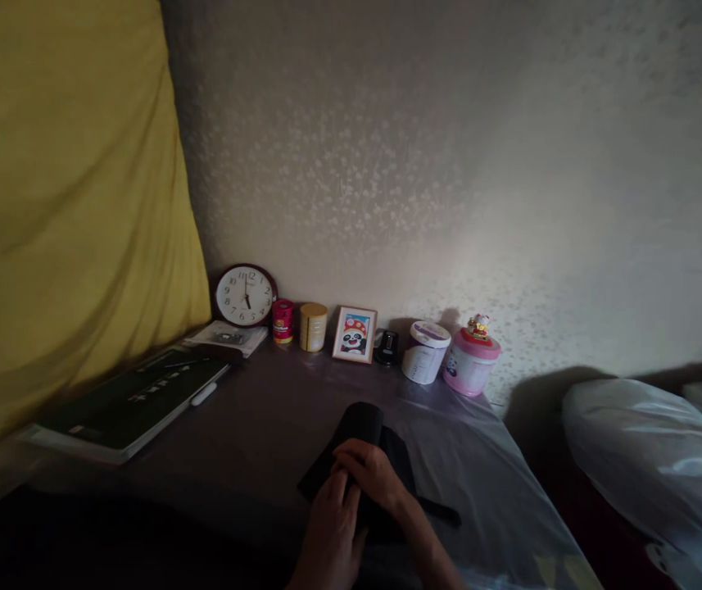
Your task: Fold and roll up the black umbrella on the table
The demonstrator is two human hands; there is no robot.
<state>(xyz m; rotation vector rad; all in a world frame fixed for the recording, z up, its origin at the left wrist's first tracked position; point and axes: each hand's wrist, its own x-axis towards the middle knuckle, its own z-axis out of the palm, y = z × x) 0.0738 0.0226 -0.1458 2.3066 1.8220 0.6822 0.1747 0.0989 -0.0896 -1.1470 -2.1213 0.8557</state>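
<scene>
Both hands are at a black cloth (361, 422) on the near half of the desk (289, 410), closer to its right edge than to its left. The right hand (372, 471) reaches in over the cloth with its fingers bent, its fingertips meeting those of the left hand (337, 508). The left hand lies a little nearer, fingers close together and curled downward. The two touch at the fingertips — whether either one pinches the cloth between finger and thumb, I cannot tell, since the undersides are hidden.

The cloth has a rounded fold at its far end, a pointed corner sticking out to the left, and a dark strap (441, 511) running toward the desk's right edge. Its near part is lost in shadow.

Along the desk's far edge, by the wall, stands a row of things. A round clock (245, 295) leans at the far left corner, with papers (228, 334) in front of it; then come a red can (283, 321), a yellow can (313, 328), a framed panda picture (355, 334), a small black object (387, 347), a white tub (426, 352) and, at the far right corner, a pink tub (470, 363) with a figurine (479, 327) on its lid. A green board (142, 401) lies by the left edge — a white marker (204, 394) just beside it.
</scene>
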